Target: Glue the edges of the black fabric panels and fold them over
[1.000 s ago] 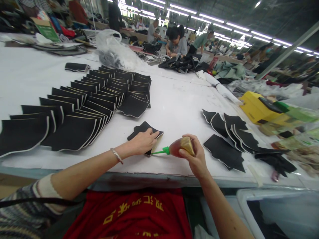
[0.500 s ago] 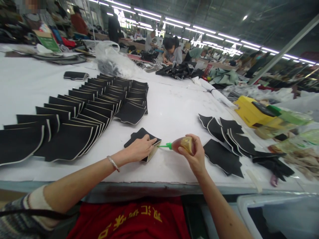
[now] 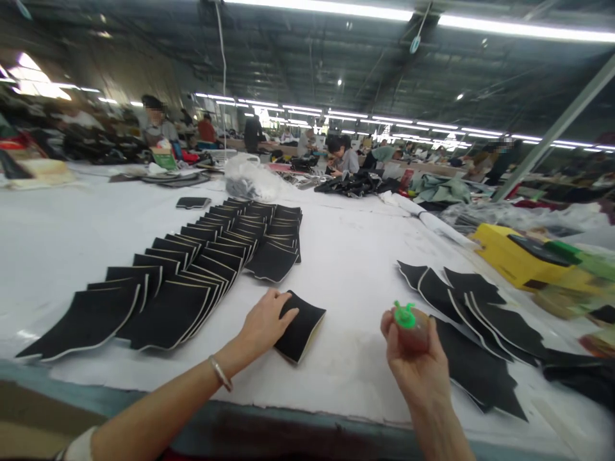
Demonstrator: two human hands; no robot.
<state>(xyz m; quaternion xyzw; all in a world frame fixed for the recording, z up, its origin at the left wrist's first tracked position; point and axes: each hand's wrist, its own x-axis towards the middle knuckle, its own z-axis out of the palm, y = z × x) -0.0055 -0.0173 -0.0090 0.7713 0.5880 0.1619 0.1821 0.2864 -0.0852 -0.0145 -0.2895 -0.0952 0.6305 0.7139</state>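
Observation:
My left hand (image 3: 267,318) is closed over the left part of a folded black piece (image 3: 303,325), its thumb lying on top. The piece looks like leather or a similar sheet, with a pale edge along its right side. My right hand (image 3: 417,362) grips a squeeze bottle (image 3: 416,331) of amber liquid, probably glue. Its green nozzle (image 3: 404,315) points toward me and upward, clear of the piece. Left of my left hand, overlapping rows of similar folded black pieces (image 3: 173,307) lie on the white-covered table (image 3: 346,269). More flat black pieces (image 3: 475,358) lie beside my right hand.
A yellow box (image 3: 519,256) stands at the right, near clear plastic. Farther back lie a clear plastic bag (image 3: 250,179), a black heap (image 3: 350,184) and a single black piece (image 3: 193,202). Several people work at tables behind. The table's front edge (image 3: 269,413) runs below my hands.
The bottle has moved right, away from the black piece, and its nozzle has turned toward me. The piece's pale inner face is now covered. My left hand has shifted to its left side. The view has tilted up.

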